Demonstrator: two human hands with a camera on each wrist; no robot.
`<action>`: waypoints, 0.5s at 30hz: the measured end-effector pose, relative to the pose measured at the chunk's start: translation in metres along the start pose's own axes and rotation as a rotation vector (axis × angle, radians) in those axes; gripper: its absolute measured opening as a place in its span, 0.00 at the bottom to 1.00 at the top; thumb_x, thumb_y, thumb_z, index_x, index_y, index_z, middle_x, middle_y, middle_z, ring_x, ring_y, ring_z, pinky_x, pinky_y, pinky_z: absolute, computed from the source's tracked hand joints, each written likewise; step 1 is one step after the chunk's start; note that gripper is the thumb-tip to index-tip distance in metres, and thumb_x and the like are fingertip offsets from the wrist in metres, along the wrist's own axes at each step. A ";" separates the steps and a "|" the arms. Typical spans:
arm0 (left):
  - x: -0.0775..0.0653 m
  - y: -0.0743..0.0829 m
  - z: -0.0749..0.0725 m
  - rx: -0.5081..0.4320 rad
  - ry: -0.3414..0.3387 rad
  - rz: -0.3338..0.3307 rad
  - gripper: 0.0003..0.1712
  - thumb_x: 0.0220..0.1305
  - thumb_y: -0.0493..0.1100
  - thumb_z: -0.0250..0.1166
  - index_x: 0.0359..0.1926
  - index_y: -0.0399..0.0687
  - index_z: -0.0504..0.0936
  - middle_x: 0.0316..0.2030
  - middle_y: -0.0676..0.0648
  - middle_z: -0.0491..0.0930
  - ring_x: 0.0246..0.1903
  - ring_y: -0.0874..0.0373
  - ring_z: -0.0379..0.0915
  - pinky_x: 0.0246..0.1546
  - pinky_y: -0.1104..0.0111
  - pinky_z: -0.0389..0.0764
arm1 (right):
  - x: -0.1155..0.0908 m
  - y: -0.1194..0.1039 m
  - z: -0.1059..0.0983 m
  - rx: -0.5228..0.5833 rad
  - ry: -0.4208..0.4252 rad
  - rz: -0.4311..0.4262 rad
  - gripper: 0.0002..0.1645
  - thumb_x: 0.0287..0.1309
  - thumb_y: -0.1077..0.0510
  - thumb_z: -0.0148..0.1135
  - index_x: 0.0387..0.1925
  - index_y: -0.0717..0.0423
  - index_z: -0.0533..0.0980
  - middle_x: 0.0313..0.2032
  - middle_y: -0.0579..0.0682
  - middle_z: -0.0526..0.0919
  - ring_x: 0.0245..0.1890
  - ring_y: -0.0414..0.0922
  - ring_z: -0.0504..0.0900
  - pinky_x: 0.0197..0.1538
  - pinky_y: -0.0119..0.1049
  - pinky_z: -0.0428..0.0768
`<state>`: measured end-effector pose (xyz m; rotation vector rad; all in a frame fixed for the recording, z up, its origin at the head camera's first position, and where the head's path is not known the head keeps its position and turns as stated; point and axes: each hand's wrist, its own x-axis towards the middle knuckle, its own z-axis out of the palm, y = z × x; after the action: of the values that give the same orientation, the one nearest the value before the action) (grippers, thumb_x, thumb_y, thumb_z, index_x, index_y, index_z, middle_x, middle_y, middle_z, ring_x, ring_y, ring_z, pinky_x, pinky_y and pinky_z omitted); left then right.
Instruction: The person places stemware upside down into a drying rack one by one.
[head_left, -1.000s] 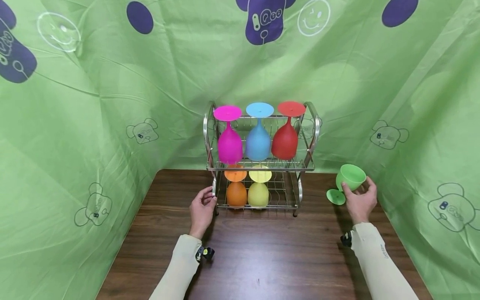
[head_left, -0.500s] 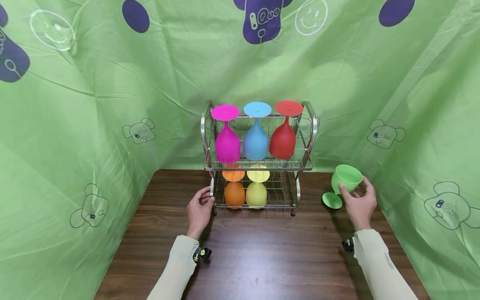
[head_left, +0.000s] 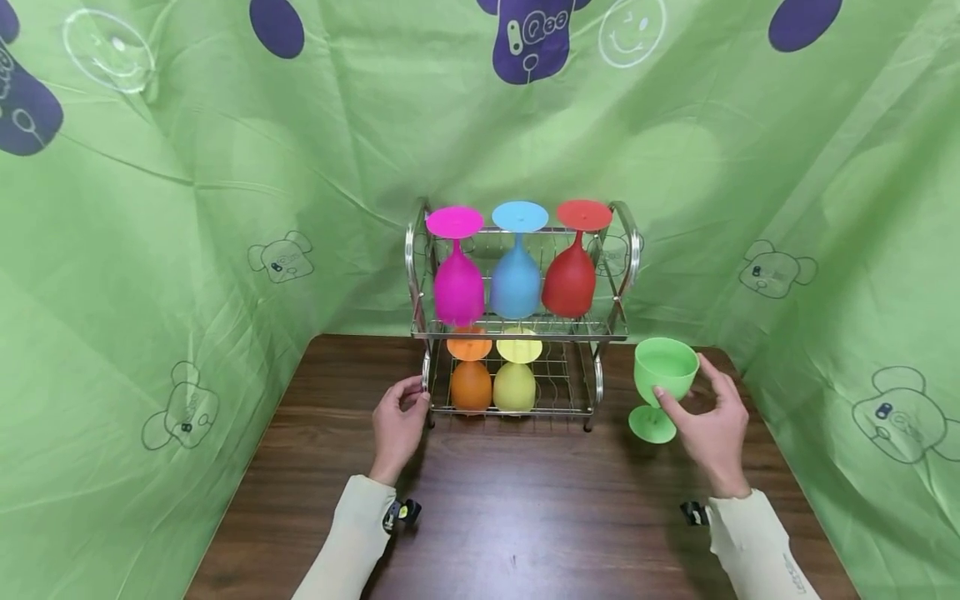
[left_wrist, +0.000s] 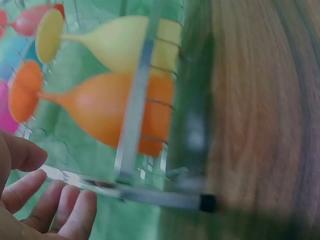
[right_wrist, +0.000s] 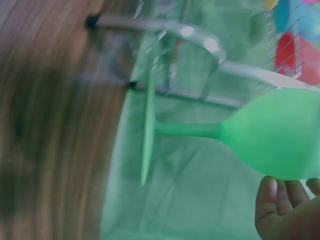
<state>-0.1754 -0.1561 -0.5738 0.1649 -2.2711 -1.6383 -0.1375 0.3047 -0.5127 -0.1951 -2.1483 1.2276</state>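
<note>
My right hand (head_left: pixel 716 433) grips the bowl of a green plastic goblet (head_left: pixel 660 375) right of the rack. The goblet is upright, its foot close over the wooden table; the right wrist view shows its stem and foot. My left hand (head_left: pixel 397 425) holds the left post of a two-tier metal dish rack (head_left: pixel 525 337), with thumb and fingertips at the post in the left wrist view. On the upper tier stand a magenta goblet (head_left: pixel 459 292), a blue goblet (head_left: pixel 516 283) and a red goblet (head_left: pixel 568 283), upside down. Below, an orange goblet (left_wrist: pixel 100 105) and a yellow goblet (left_wrist: pixel 120 42) are also inverted.
The dark wooden table (head_left: pixel 517 500) carries the rack near its back edge. Green printed fabric (head_left: pixel 360 150) hangs behind it and along both sides. The rack's lower tier shows bare wires (head_left: pixel 558 387) to the right of the yellow goblet.
My right hand has carried the green goblet left and a little toward me, bringing it from tilted to upright. The left hand stays at the rack's post.
</note>
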 end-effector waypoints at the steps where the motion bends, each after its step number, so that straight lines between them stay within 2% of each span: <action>1: -0.003 0.005 0.000 0.004 -0.004 -0.001 0.15 0.68 0.38 0.72 0.55 0.47 0.88 0.48 0.44 0.87 0.48 0.51 0.86 0.49 0.70 0.90 | -0.003 -0.006 0.000 -0.002 -0.013 -0.007 0.49 0.46 0.61 0.86 0.70 0.38 0.77 0.57 0.43 0.82 0.48 0.28 0.80 0.56 0.18 0.75; 4: -0.013 0.021 -0.002 0.000 -0.041 0.007 0.15 0.68 0.40 0.72 0.54 0.49 0.88 0.48 0.46 0.87 0.49 0.53 0.85 0.50 0.66 0.90 | -0.013 -0.022 0.000 -0.003 -0.048 -0.019 0.50 0.43 0.62 0.87 0.70 0.41 0.78 0.59 0.49 0.84 0.55 0.28 0.77 0.63 0.23 0.69; 8: -0.025 0.044 -0.002 -0.055 -0.123 0.035 0.14 0.69 0.39 0.72 0.54 0.51 0.87 0.51 0.46 0.86 0.51 0.52 0.85 0.53 0.59 0.90 | -0.024 -0.042 0.001 0.001 -0.126 -0.079 0.52 0.38 0.64 0.88 0.69 0.46 0.79 0.60 0.54 0.84 0.60 0.27 0.75 0.66 0.22 0.67; 12: -0.036 0.062 0.000 -0.111 -0.198 0.049 0.15 0.68 0.38 0.73 0.54 0.52 0.87 0.52 0.45 0.85 0.52 0.49 0.84 0.53 0.61 0.90 | -0.028 -0.058 0.006 -0.014 -0.241 -0.206 0.54 0.35 0.63 0.90 0.69 0.46 0.79 0.57 0.51 0.85 0.59 0.31 0.78 0.64 0.18 0.67; 15: -0.045 0.072 0.005 -0.136 -0.256 0.057 0.17 0.67 0.38 0.74 0.55 0.52 0.86 0.52 0.45 0.85 0.53 0.47 0.84 0.53 0.65 0.90 | -0.030 -0.066 0.014 -0.045 -0.318 -0.321 0.55 0.32 0.62 0.91 0.69 0.49 0.79 0.57 0.50 0.85 0.58 0.39 0.80 0.63 0.17 0.68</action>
<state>-0.1280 -0.1150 -0.5164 -0.1497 -2.3079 -1.8694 -0.1106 0.2457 -0.4781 0.3369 -2.3613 1.0783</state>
